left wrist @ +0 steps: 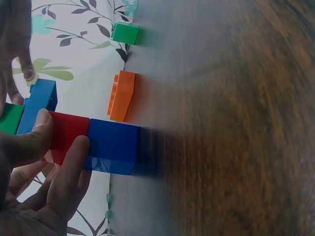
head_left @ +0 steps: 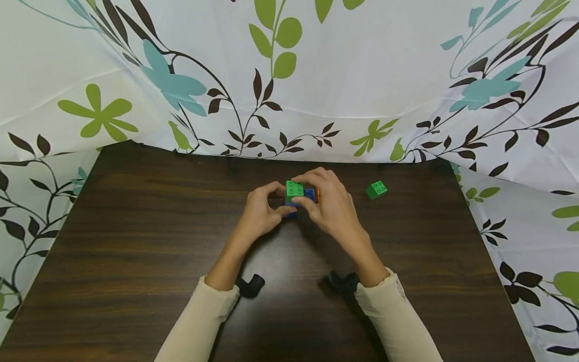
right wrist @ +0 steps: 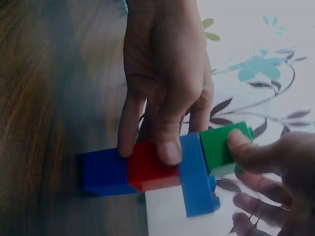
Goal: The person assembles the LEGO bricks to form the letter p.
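A small tower of toy building bricks stands upright between both hands. At its base is a dark blue brick [left wrist: 113,142], with a red brick [left wrist: 70,129] above it. A longer blue brick [right wrist: 195,189] lies across the red one and overhangs to one side. On top sits a green brick [head_left: 294,189]. My left hand [head_left: 261,211] grips the tower at the red brick, thumb on one face and fingers on the other. With thumb and fingers, my right hand [head_left: 333,203] pinches the green brick at the top.
An orange brick [left wrist: 123,96] with a sloped side stands on the dark wooden table [head_left: 149,241] just behind the tower. Farther right lies a loose green brick [head_left: 377,190]. A patterned cloth [head_left: 344,95] hangs behind the table. Black straps with cameras [head_left: 251,286] sit at both wrists.
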Demonstrator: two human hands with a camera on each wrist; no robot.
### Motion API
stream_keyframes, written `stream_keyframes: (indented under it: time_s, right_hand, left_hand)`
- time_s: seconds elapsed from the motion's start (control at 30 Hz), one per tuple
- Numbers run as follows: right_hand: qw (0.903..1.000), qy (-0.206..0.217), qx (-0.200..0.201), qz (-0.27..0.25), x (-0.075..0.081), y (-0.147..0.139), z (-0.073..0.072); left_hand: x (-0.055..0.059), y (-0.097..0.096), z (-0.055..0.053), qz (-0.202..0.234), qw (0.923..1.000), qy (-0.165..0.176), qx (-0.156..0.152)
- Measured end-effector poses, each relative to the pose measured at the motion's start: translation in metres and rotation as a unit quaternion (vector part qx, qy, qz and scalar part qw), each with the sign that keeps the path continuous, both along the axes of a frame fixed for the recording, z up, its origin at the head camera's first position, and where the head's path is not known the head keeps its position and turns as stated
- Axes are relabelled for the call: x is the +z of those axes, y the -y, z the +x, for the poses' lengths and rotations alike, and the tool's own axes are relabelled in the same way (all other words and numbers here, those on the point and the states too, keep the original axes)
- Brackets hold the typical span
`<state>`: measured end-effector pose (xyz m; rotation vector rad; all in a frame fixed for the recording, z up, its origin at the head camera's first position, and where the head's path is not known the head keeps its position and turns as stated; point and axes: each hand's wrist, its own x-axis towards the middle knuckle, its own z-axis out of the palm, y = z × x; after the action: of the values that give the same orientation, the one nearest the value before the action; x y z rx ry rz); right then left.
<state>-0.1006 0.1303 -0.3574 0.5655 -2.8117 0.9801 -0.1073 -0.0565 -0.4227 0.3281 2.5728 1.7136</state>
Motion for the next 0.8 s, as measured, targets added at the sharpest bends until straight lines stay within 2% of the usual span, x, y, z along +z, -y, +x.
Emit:
stream_keyframes:
  time_s: [0.13, 0.43, 0.8]
  right_hand:
    - [0.9997, 0.016, -0.003, -0.019, -0.0034, -0.0027, -0.0026]
    - [0.9987, 0.021, -0.001, -0.047, -0.0075, -0.0029, -0.0035]
    - [0.9983, 0.027, -0.003, -0.051, -0.0103, -0.0019, -0.0022]
  left_hand:
    - [-0.0009, -0.0009, -0.0004, -0.004, 1.0, 0.004, -0.001]
    - [-0.0017, -0.0001, -0.001, -0.002, 1.0, 0.002, 0.001]
    - [-0.0027, 0.0012, -0.0026, -0.002, 0.9999, 0.011, -0.001]
